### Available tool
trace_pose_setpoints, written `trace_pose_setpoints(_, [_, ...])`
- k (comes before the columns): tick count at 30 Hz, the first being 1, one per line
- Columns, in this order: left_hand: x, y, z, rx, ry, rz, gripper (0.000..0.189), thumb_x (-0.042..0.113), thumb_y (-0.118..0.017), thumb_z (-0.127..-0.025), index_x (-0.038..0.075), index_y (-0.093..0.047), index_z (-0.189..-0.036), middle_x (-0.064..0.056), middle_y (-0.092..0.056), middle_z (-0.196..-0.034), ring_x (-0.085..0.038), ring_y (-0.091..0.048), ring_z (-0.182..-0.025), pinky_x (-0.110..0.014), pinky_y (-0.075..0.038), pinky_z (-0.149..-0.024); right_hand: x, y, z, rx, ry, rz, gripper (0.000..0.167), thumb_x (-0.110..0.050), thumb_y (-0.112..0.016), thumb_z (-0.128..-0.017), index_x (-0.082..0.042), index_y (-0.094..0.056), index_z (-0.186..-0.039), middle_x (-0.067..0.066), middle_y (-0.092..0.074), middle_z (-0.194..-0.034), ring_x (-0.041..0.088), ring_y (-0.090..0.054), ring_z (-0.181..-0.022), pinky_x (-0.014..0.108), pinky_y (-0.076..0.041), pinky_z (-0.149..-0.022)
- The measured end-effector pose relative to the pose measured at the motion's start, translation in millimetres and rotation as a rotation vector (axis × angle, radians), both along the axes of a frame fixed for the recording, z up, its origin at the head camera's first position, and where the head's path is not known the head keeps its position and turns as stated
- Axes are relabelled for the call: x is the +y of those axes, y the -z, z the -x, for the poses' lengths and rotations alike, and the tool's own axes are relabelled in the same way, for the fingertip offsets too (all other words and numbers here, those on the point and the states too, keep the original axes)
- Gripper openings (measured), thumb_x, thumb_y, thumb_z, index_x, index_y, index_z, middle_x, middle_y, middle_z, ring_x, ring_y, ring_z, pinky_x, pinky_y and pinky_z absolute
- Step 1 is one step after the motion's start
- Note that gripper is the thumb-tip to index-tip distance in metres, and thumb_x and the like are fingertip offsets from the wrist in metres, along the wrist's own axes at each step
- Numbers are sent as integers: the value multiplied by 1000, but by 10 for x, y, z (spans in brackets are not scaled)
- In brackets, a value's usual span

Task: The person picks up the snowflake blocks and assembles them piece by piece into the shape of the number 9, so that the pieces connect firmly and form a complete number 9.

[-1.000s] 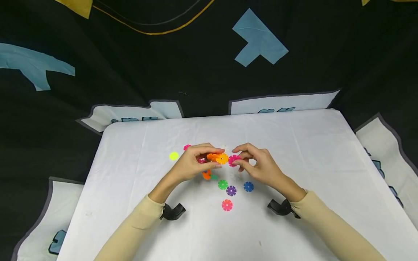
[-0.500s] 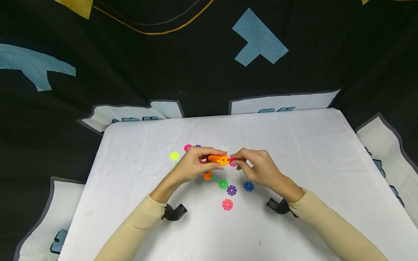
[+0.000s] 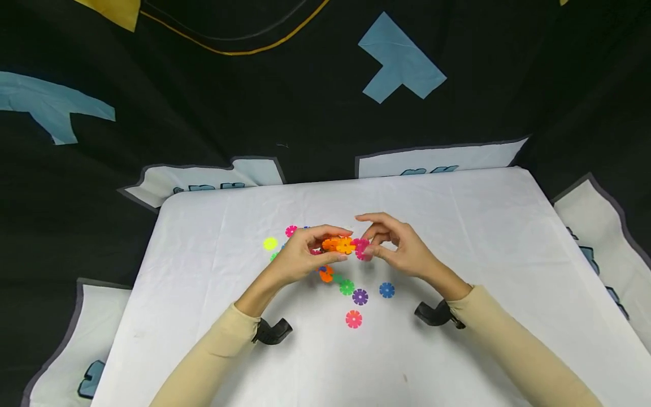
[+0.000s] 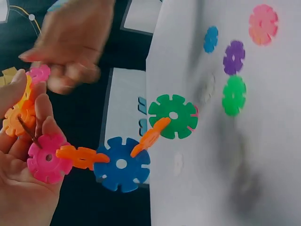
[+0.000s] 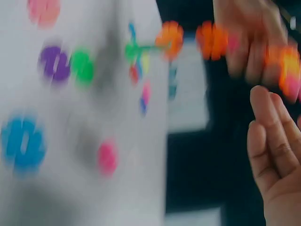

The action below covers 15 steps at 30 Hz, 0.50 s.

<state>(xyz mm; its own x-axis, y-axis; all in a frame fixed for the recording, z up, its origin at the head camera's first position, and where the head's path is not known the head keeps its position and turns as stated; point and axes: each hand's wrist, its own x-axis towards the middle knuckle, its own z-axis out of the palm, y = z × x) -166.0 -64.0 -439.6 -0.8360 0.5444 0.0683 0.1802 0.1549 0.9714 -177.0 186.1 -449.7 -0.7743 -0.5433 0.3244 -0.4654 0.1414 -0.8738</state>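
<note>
My left hand (image 3: 310,251) holds a chain of interlocking notched discs in the air. In the left wrist view an orange disc (image 4: 19,120) lies in its fingers, and a pink disc (image 4: 49,157), a blue disc (image 4: 121,164) and a green disc (image 4: 174,117) hang along the chain. Another pink disc (image 3: 361,249) is joined at the chain's right end, beside the yellow-orange disc (image 3: 346,245). My right hand (image 3: 402,249) is right at that pink disc, thumb tip overlapping its edge; in the right wrist view its fingers (image 5: 277,136) are extended and apart from the disc.
Loose discs lie on the white table (image 3: 458,226): a purple one (image 3: 360,297), a blue one (image 3: 387,290), a coral one (image 3: 354,319) and a green one (image 3: 347,287). A yellow disc (image 3: 270,243) and several others lie beyond the left hand.
The right hand brought the pink disc left against the chain's end, and the two are now joined. Its fingers have since spread and its index finger lifted. The left hand has barely moved.
</note>
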Motion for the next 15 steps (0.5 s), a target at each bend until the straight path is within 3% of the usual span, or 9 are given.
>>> trace_pose_setpoints(4, [-40,40,34,35,28,23,35,13,-72,-89,14,-66,-124,-2,-67,-121,-18,-61,-100,-30,-54,-87,165,325,273,-123,34,-198,41,-4,-74,-85,-3,-62,-124,8,-64,-91,20,-56,-79,26,-49,-75])
trace_pose_setpoints(7, [-69,80,41,55,50,38,35,12,-70,-90,14,-66,-124,-2,-68,-118,-19,-60,-94,-27,-53,-81,207,655,404,-131,6,-359,42,-17,-81,-81,-7,-66,-119,3,-62,-88,17,-52,-77,24,-45,-69])
trace_pose_setpoints(9, [-84,92,43,61,51,51,34,12,-71,-90,14,-67,-123,-3,-68,-116,-20,-59,-90,-26,-53,-77,191,789,424,-124,-16,-438,43,-22,-82,-80,-9,-67,-119,2,-61,-88,15,-50,-75,22,-43,-67])
trace_pose_setpoints(15, [-134,51,59,26,13,61,30,12,-71,-89,14,-68,-118,-9,-68,-110,-20,-59,-83,-26,-53,-71,106,889,441,-21,6,-580,35,-25,-82,-80,-16,-70,-111,-2,-54,-84,12,-47,-74,23,-42,-65])
